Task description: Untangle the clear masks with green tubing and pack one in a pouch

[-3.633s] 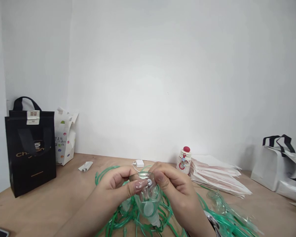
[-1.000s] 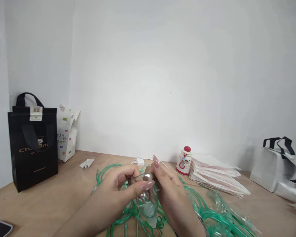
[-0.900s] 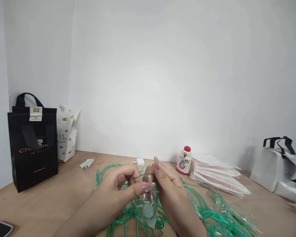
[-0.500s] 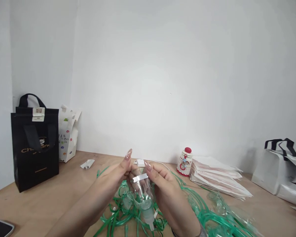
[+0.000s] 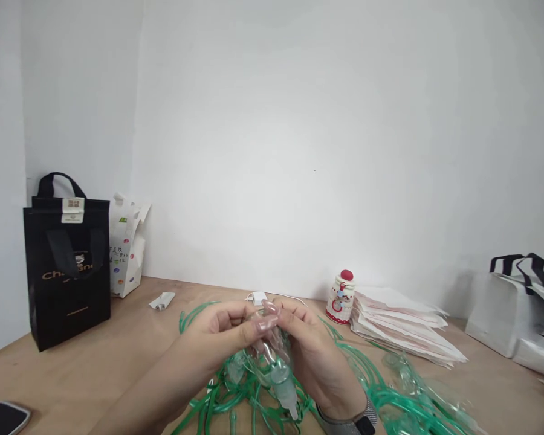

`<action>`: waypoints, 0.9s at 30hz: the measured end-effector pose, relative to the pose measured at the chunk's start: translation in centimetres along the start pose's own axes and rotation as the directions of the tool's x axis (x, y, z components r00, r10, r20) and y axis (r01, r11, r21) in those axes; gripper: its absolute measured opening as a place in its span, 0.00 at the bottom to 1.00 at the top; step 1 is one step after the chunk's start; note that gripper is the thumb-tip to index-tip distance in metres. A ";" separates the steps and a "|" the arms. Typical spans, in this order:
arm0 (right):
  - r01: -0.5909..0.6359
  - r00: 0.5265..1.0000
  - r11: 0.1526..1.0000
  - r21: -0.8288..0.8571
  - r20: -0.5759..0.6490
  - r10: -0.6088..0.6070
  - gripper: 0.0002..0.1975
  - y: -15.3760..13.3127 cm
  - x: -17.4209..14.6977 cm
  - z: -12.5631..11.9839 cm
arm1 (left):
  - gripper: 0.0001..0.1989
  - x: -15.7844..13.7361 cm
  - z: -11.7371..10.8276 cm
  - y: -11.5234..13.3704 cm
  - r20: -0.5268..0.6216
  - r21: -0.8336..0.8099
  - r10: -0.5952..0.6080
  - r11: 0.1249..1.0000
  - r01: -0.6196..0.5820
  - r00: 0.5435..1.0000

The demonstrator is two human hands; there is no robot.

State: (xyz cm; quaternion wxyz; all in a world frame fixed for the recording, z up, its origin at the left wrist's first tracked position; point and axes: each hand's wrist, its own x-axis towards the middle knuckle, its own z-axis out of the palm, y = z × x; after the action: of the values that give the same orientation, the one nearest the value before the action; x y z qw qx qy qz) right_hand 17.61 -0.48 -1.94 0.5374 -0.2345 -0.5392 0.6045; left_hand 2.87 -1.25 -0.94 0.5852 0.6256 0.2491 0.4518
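Observation:
A clear oxygen mask with a pale nozzle pointing down is held up between my two hands. My left hand grips its upper edge, the thumb laid across the top. From the other side my right hand pinches the same edge, thumb tip close to the left thumb. The fingers cover the metal nose strip. Below and behind the mask lies a tangle of green straps and tubing with other clear mask parts among it.
Coiled green tubing lies at right, before a stack of papers and a red-lidded jar. A black bag and a white bag stand at left; a phone lies near front left. Another white bag is far right.
My left thumb has come down from its raised position onto the mask's top edge, covering the metal strip. The mask's nozzle has swung slightly to the right.

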 end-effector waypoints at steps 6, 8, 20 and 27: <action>-0.027 0.997 0.992 -0.123 -0.069 0.019 0.17 -0.5 -0.5 -0.1 | 0.12 0.2 0.4 -0.5 0.001 0.024 0.028 0.999 -0.028 1.000; 0.000 0.994 0.993 -0.116 -0.107 -0.013 0.19 -0.4 -0.5 -0.2 | 0.12 0.1 0.6 -0.4 0.022 0.012 0.032 0.999 -0.032 0.999; 0.002 0.997 0.999 0.036 0.081 -0.005 0.15 -0.8 -0.5 -0.5 | 0.15 0.2 1.0 -0.5 0.056 -0.197 0.020 0.980 -0.009 0.998; -0.017 0.997 0.974 0.225 0.079 -0.001 0.10 -1.1 -0.8 -0.7 | 0.21 -0.2 1.6 -0.4 0.119 -0.499 -0.070 0.858 0.120 0.990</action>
State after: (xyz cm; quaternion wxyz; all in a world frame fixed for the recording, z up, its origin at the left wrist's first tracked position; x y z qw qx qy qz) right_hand 18.94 -1.05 -1.38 0.5363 -0.1503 -0.4870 0.6728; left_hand 4.23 -2.13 -1.22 0.7613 0.4587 0.1242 0.4411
